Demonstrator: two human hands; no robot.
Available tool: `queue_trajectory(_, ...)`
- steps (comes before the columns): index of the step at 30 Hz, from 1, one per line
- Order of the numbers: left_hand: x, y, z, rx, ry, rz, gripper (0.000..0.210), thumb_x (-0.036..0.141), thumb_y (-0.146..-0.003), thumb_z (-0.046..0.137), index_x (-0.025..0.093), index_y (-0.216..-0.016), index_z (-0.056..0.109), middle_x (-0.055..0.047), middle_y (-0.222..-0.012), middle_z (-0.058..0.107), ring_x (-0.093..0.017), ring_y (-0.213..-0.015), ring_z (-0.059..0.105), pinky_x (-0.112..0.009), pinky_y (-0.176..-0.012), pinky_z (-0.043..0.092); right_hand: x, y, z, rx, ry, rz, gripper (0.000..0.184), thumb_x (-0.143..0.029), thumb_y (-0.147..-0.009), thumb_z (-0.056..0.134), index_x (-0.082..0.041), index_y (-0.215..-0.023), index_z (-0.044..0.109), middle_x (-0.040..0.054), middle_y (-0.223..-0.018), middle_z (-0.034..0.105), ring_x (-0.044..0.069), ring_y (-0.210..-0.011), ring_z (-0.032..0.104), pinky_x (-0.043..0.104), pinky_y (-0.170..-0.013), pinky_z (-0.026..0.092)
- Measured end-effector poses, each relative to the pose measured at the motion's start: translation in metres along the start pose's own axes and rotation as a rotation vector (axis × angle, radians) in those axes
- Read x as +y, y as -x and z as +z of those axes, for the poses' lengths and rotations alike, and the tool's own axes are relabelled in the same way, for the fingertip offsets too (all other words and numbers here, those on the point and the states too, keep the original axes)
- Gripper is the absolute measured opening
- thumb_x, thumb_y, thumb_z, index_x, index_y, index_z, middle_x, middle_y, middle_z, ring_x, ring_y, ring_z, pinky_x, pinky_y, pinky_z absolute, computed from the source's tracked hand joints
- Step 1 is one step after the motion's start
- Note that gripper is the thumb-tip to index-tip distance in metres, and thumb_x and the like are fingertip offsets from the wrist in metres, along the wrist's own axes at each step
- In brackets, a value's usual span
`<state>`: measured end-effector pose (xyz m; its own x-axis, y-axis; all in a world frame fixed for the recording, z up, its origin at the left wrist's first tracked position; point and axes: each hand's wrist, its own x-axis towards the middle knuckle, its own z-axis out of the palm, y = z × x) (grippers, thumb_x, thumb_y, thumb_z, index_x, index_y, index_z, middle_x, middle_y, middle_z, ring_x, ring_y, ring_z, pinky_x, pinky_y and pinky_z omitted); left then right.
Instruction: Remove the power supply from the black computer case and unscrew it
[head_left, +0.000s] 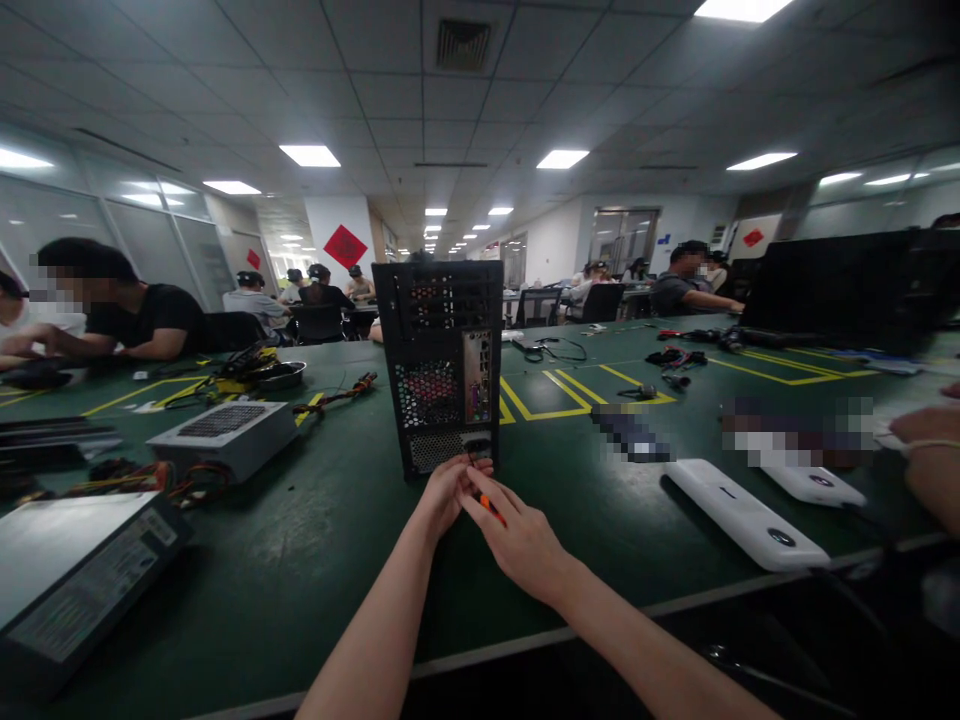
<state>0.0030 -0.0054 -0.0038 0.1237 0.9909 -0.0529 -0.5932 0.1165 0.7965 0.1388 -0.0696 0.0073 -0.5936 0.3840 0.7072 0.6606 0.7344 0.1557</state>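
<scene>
A tall black computer case (442,350) stands upright on a green tabletop (300,590), straight in front of the person, with a panel full of openings facing the camera. Its frame is dark and plain. Several horizontal slots run across the upper part, with pale dots of light showing through small holes between them. Below these, on the left, sits a honeycomb-perforated grille (431,392), with reddish and greenish tints visible behind the mesh. Beside it on the right, a silver strip of ports (477,375) runs vertically, its sockets dark apart from a touch of purple and blue. A finer mesh covers the bottom section, next to a darker recess at the lower right.

Both hands meet at that lower right corner. The right hand (517,530) has its fingers closed around a slim orange tool (492,508), most of which is hidden by the grip. The left hand (448,487) is right up against the right one, its fingers bent and drawn close together; what they pinch, if anything, is too small and dark to make out.

To the left lie a grey vented metal box (232,435) and a larger labelled box (90,580), with bundled cables (199,480) between them. White devices (742,510) rest to the right.
</scene>
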Motion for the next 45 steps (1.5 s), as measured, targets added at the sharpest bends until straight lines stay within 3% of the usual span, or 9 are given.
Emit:
queue_trajectory(6, -0.0002, -0.0019, -0.0038, -0.034, 0.003, -0.001, 0.012, 0.011, -0.075, 0.051, 0.007, -0.081, 0.059, -0.014, -0.083, 0.066, -0.014, -0.07, 0.062, -0.023, -0.065, 0.048, 0.0017, 0.0003, 0.0015, 0.061, -0.002, 0.052, 0.033, -0.014, -0.082, 0.044, -0.019, -0.114, 0.05, 0.0114, -0.118, 0.052, 0.02, -0.109, 0.048, 0.033, -0.085, 0.047)
queue_trajectory(10, 0.0008, 0.0004, -0.0031, -0.022, 0.001, -0.021, 0.014, 0.013, -0.076, 0.05, 0.007, -0.083, 0.06, -0.013, -0.085, 0.066, -0.014, -0.073, 0.062, -0.023, -0.067, 0.048, -0.0017, -0.0019, -0.0045, -0.021, -0.032, -0.011, 0.04, -0.011, -0.08, 0.043, -0.019, -0.119, 0.045, 0.0111, -0.128, 0.043, 0.022, -0.119, 0.039, 0.036, -0.09, 0.044)
queue_trajectory(14, 0.0022, 0.003, -0.0011, -0.025, -0.018, -0.014, 0.014, 0.013, -0.076, 0.051, 0.007, -0.082, 0.061, -0.012, -0.085, 0.066, -0.015, -0.075, 0.062, -0.025, -0.071, 0.048, 0.0014, -0.0011, 0.0011, 0.017, -0.008, 0.031, 0.047, -0.008, -0.082, 0.039, -0.021, -0.127, 0.035, 0.0101, -0.133, 0.038, 0.019, -0.114, 0.045, 0.029, -0.08, 0.05)
queue_trajectory(19, 0.0021, 0.003, -0.0022, -0.065, -0.026, -0.017, 0.013, 0.011, -0.074, 0.051, 0.008, -0.083, 0.06, -0.013, -0.086, 0.066, -0.013, -0.069, 0.061, -0.024, -0.063, 0.048, 0.0035, 0.0015, 0.002, 0.061, -0.03, 0.1, 0.033, -0.015, -0.084, 0.041, -0.018, -0.116, 0.048, 0.0088, -0.121, 0.051, 0.019, -0.11, 0.048, 0.033, -0.088, 0.047)
queue_trajectory(22, 0.0016, 0.0031, -0.0019, -0.07, -0.018, -0.001, 0.013, 0.009, -0.074, 0.051, 0.008, -0.082, 0.06, -0.013, -0.085, 0.066, -0.014, -0.071, 0.062, -0.024, -0.065, 0.048, 0.0005, -0.0004, -0.0034, 0.008, -0.07, 0.043, 0.034, -0.012, -0.082, 0.041, -0.015, -0.116, 0.048, 0.0092, -0.126, 0.046, 0.021, -0.118, 0.04, 0.036, -0.095, 0.041)
queue_trajectory(26, 0.0019, 0.0036, -0.0003, -0.024, -0.07, 0.015, 0.011, 0.009, -0.073, 0.051, 0.007, -0.078, 0.061, -0.013, -0.08, 0.066, -0.015, -0.072, 0.062, -0.024, -0.066, 0.048, -0.0001, -0.0018, -0.0017, 0.029, -0.064, 0.021, 0.038, -0.011, -0.084, 0.037, -0.018, -0.121, 0.043, 0.0079, -0.131, 0.042, 0.018, -0.114, 0.044, 0.032, -0.089, 0.046)
queue_trajectory(33, 0.0013, 0.0047, -0.0047, -0.042, -0.052, -0.02, 0.016, 0.016, -0.076, 0.052, 0.009, -0.087, 0.06, -0.011, -0.081, 0.066, -0.012, -0.064, 0.061, -0.022, -0.058, 0.047, 0.0001, 0.0018, -0.0019, 0.055, -0.063, 0.087, 0.025, -0.015, -0.082, 0.045, -0.016, -0.105, 0.054, 0.0089, -0.114, 0.056, 0.019, -0.109, 0.049, 0.033, -0.089, 0.045)
queue_trajectory(39, 0.0018, 0.0059, -0.0027, -0.025, -0.073, 0.011, 0.015, 0.008, -0.076, 0.048, 0.007, -0.085, 0.059, -0.011, -0.078, 0.066, -0.012, -0.067, 0.061, -0.021, -0.063, 0.047, -0.0014, 0.002, -0.002, 0.015, -0.055, 0.065, 0.034, -0.014, -0.084, 0.04, -0.016, -0.118, 0.045, 0.011, -0.122, 0.049, 0.019, -0.112, 0.046, 0.033, -0.089, 0.045)
queue_trajectory(45, -0.0013, 0.0031, -0.0042, -0.034, -0.05, -0.006, 0.017, 0.006, -0.075, 0.048, 0.009, -0.089, 0.057, -0.011, -0.086, 0.065, -0.013, -0.074, 0.062, -0.023, -0.065, 0.048, -0.0005, 0.003, -0.0038, 0.011, -0.021, 0.106, 0.02, -0.017, -0.083, 0.044, -0.018, -0.099, 0.055, 0.0111, -0.114, 0.053, 0.021, -0.107, 0.049, 0.035, -0.085, 0.047)
